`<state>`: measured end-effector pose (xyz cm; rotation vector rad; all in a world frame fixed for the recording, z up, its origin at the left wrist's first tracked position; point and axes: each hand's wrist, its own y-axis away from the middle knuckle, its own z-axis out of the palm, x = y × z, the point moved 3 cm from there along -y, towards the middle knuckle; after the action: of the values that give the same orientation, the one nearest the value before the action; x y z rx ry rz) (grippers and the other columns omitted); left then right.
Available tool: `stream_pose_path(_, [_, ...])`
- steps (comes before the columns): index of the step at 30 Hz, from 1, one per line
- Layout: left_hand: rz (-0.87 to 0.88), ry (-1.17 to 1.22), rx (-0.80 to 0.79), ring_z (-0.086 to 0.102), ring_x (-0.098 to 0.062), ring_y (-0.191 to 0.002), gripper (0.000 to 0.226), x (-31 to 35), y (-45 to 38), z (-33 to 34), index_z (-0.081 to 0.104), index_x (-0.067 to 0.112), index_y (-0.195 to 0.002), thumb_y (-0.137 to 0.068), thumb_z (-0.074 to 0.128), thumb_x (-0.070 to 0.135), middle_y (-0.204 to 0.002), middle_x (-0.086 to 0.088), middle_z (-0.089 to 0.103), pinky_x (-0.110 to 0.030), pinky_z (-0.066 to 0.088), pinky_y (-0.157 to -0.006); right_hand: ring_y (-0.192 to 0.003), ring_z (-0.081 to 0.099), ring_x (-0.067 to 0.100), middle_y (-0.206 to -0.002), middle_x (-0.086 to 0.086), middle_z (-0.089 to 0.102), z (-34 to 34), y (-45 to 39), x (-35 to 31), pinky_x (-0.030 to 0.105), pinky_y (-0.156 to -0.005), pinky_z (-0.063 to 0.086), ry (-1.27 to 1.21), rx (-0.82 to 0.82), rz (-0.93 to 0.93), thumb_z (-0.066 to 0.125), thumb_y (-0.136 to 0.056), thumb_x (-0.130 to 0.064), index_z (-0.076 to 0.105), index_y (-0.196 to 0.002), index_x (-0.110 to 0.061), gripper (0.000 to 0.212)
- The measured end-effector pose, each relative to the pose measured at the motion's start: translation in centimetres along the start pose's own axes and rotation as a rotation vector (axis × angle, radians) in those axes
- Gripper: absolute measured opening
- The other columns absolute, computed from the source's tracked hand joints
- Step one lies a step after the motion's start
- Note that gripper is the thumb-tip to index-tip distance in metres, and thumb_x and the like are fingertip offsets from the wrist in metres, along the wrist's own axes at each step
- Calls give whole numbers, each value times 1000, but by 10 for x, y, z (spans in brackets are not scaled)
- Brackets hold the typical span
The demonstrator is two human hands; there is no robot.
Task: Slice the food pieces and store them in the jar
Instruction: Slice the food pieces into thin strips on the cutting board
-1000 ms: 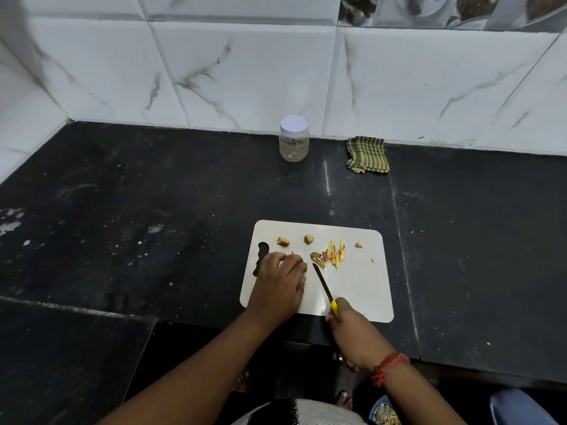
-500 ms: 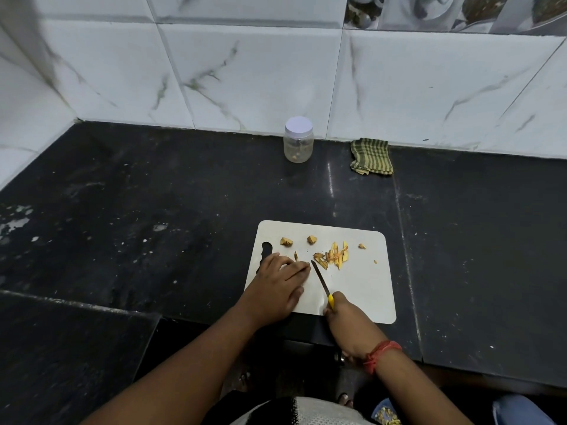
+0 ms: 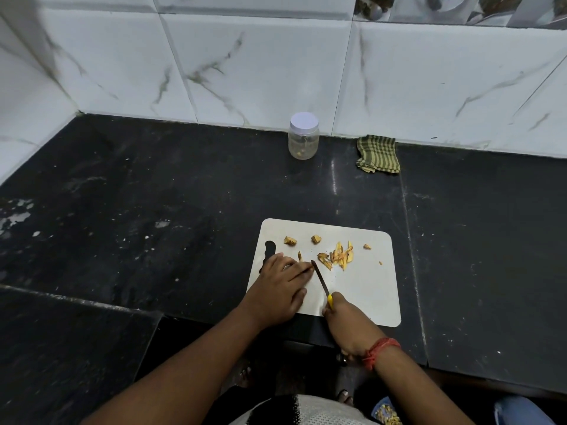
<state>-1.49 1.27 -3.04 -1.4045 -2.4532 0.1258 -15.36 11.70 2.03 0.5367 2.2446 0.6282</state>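
Observation:
A white cutting board lies on the black counter. On it are a pile of thin yellow-brown food slices, two uncut chunks and a small bit. My left hand lies on the board's left part, its fingers stretched toward the knife tip; whether they pin a piece is hidden. My right hand grips a yellow-handled knife, the blade tip down beside my left fingertips. A clear jar with a white lid stands at the back wall, closed.
A folded green checked cloth lies right of the jar against the tiled wall. The counter ends in a step at the front left. Near the bottom edge, a small printed packet is seen below the counter.
My left fingers have stretched out from a curled hold toward the knife tip. The knife has stayed at the same spot on the board. The camera has shifted slightly.

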Motion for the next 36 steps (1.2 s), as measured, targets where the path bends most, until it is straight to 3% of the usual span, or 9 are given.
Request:
stream_pose_path(5, [3,10,-14,48,-20,-125,46,-1,0,2,56,16,-139,-98,48,36,-143,2,52,-44,24,-120,-80,53,23,-92,10,57,2,-5,1,28,-70,40,33,1,-18,37,-100,-16,40,-98,-9,8])
stream_pose_path(10, [-2,17,-14,47,-19,-127,46,0,-1,1,55,17,-139,-98,48,35,-143,2,52,-44,22,-122,-74,49,23,-81,5,51,-4,-12,-1,27,-66,34,65,10,-45,35,-99,-14,37,-96,-11,5])
stream_pose_path(14, [-2,-8,-4,48,-20,-124,45,0,-1,1,57,17,-137,-97,47,36,-142,3,53,-44,23,-121,-79,51,24,-101,17,62,-3,-11,-1,28,-68,36,124,3,-43,35,-99,-11,36,-98,-11,1])
stream_pose_path(20, [9,-35,25,50,-21,-119,46,2,-2,-1,60,16,-134,-94,49,35,-139,2,56,-48,29,-117,-77,51,24,-103,19,62,-2,-9,2,27,-68,34,174,22,-57,35,-98,-7,34,-95,-11,5])
stream_pose_path(23, [4,-62,21,51,-21,-118,45,5,-3,-1,61,16,-133,-94,49,36,-137,2,57,-51,30,-116,-88,60,30,-104,18,62,-1,-7,4,27,-69,36,192,29,-52,35,-96,-4,35,-95,-12,8])
stream_pose_path(26, [-18,-81,20,51,-21,-118,44,7,-4,-1,62,17,-131,-94,49,37,-135,3,57,-55,31,-114,-83,55,27,-106,18,62,1,-1,7,28,-73,38,171,8,-49,35,-95,-2,36,-97,-12,11])
stream_pose_path(36, [-26,-71,66,51,-21,-116,41,13,-6,1,64,15,-127,-94,51,36,-128,1,59,-52,30,-117,-77,52,21,-90,6,55,2,17,25,30,-72,41,163,-25,-59,38,-95,-8,36,-97,-15,8])
